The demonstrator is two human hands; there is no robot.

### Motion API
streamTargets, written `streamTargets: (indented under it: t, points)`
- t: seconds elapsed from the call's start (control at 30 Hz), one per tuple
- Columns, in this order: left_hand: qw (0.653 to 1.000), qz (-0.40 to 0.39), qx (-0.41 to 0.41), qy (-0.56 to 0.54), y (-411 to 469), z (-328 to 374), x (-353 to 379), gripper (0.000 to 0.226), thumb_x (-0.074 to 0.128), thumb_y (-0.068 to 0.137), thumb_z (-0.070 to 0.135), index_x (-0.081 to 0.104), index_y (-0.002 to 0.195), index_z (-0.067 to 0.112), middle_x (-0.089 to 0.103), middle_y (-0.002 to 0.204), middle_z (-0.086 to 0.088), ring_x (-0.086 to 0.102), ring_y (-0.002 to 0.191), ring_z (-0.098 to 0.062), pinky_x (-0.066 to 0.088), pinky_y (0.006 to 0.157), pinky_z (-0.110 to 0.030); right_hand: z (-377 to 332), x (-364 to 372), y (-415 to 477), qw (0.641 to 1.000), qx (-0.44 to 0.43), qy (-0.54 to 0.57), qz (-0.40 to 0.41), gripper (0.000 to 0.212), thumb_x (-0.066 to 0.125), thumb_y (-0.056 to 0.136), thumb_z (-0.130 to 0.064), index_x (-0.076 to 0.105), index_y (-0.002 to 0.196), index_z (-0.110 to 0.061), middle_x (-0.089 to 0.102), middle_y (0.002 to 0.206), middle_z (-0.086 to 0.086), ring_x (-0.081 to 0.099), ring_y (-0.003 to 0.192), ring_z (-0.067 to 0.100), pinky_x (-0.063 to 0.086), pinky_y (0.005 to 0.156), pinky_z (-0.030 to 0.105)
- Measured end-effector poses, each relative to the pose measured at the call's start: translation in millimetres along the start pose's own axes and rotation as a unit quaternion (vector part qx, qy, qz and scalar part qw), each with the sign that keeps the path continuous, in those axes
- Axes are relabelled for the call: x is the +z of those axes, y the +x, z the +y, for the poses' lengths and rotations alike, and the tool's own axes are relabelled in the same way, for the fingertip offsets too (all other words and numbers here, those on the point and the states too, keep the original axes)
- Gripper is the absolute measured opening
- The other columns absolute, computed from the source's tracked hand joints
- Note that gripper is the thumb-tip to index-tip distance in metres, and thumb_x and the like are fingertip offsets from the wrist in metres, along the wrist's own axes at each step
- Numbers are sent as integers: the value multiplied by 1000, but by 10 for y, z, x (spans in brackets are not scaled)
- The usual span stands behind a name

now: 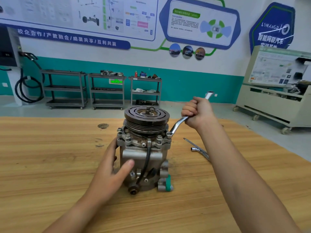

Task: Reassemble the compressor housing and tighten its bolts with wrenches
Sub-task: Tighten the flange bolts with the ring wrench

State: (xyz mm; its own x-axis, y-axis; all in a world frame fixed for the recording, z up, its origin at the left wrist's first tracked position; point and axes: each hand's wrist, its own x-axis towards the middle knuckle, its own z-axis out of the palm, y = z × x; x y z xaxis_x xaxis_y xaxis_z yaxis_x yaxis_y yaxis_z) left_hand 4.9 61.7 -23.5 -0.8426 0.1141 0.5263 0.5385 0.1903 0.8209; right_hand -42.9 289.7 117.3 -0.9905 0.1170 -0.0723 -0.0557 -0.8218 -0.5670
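A grey metal compressor point(143, 158) stands upright on the wooden table point(50, 157), its dark grooved pulley point(146, 117) on top. Several bolts point(127, 136) ring the housing flange under the pulley. My left hand point(111, 167) wraps around the housing's left side, thumb across the front. My right hand point(197, 113) grips the handle of a chrome ring wrench point(178, 126). The wrench's ring end sits on the bolt at the flange's right corner point(168, 134), and its other end sticks up past my fist.
Two more chrome wrenches point(198, 150) lie on the table to the right of the compressor. A dark round spot point(103, 126) marks the table at the back left. Grey tool carts point(107, 90) line the far wall; a white trainer bench point(276, 91) stands at right.
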Motion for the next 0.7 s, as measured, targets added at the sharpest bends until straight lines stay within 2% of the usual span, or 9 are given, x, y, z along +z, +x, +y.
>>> streamTargets:
  t: [0.07, 0.13, 0.2, 0.3, 0.43, 0.57, 0.63, 0.7]
  points:
    - [1000, 10, 5, 10, -21, 33, 14, 62, 51, 62, 62, 27, 119, 60, 33, 113, 60, 33, 115, 27, 31, 94, -15, 52, -5, 74, 999, 36, -7, -3, 52, 36, 99, -19, 27, 48, -18, 20, 33, -6, 18, 22, 8, 14, 25, 15]
    - [999, 27, 17, 22, -34, 62, 29, 60, 49, 64, 62, 26, 120, 60, 34, 117, 56, 34, 118, 22, 32, 98, -19, 107, -107, 119, 998, 59, 29, -1, 55, 36, 99, -18, 28, 45, -16, 21, 32, -5, 20, 21, 8, 15, 24, 16]
    - [997, 56, 40, 30, -50, 82, 42, 61, 48, 67, 60, 28, 124, 53, 35, 125, 45, 34, 122, 16, 31, 102, -22, 137, -260, 122, 994, 59, 93, 2, 55, 35, 100, -19, 29, 46, -16, 22, 31, -5, 20, 20, 8, 17, 24, 15]
    - [989, 111, 86, 49, -74, 98, 58, 60, 50, 71, 51, 33, 127, 36, 38, 131, 21, 36, 127, 0, 31, 106, -24, 113, -411, 37, 986, 19, 166, 11, 62, 33, 100, -21, 31, 38, -14, 22, 32, -5, 19, 21, 8, 18, 26, 15]
    - [975, 139, 153, 80, -101, 120, 68, 41, 51, 76, 39, 45, 115, 27, 40, 120, 21, 40, 113, 10, 34, 96, -8, 150, -480, -322, 976, -126, 170, 42, 47, 35, 98, -21, 27, 52, -18, 20, 35, -6, 20, 26, 9, 23, 33, 11]
    - [974, 106, 175, 100, -123, 126, 71, 26, 51, 78, 36, 52, 104, 31, 44, 112, 28, 44, 109, 9, 34, 93, -6, 379, -568, -821, 956, -280, 89, -10, 50, 41, 92, -27, 36, 43, -21, 22, 38, -6, 27, 35, 12, 43, 48, 17]
    - [975, 106, 173, 92, -119, 130, 70, 26, 51, 78, 36, 51, 104, 34, 44, 113, 30, 44, 110, 8, 34, 93, -7, 551, -576, -997, 932, -359, 12, -41, 44, 46, 85, -29, 39, 41, -24, 26, 38, -7, 32, 40, 13, 47, 58, 21]
    - [975, 106, 174, 90, -123, 126, 77, 27, 50, 78, 36, 52, 105, 31, 43, 113, 31, 44, 110, 8, 35, 93, -7, 749, -559, -1115, 884, -450, -90, -83, 39, 50, 80, -23, 43, 42, -25, 36, 42, -10, 37, 46, 12, 48, 64, 23]
